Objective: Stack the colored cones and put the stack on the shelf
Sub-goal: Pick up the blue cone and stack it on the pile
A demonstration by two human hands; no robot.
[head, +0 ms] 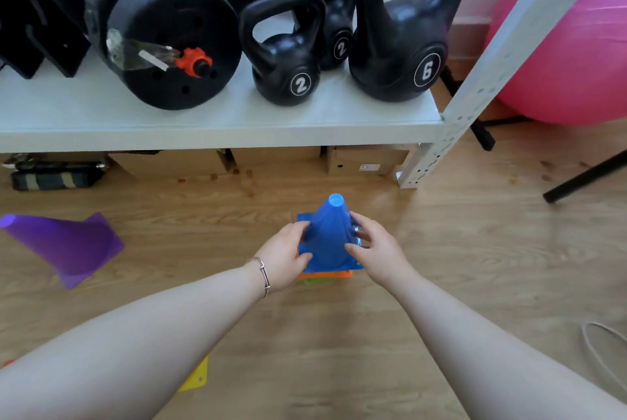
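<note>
1. A home gym or exercise room, by the gear kept in it.
2. A white metal shelf [220, 121] carries black kettlebells [288, 73] marked 2, 2 and 6 toward its right edge.
3. A stack of black weight plates [169, 39] on a bar with an orange collar sits left of them.
4. A pink exercise ball [570, 56] rests by the shelf's right post.
5. Plastic training cones, one purple [68, 246] and one blue [330, 233], lie on the wood-look floor [475, 250].
6. Cardboard boxes [366, 158] are stored under the shelf.

Bare forearms, thin silver bracelet [264, 275] on left wrist
</note>
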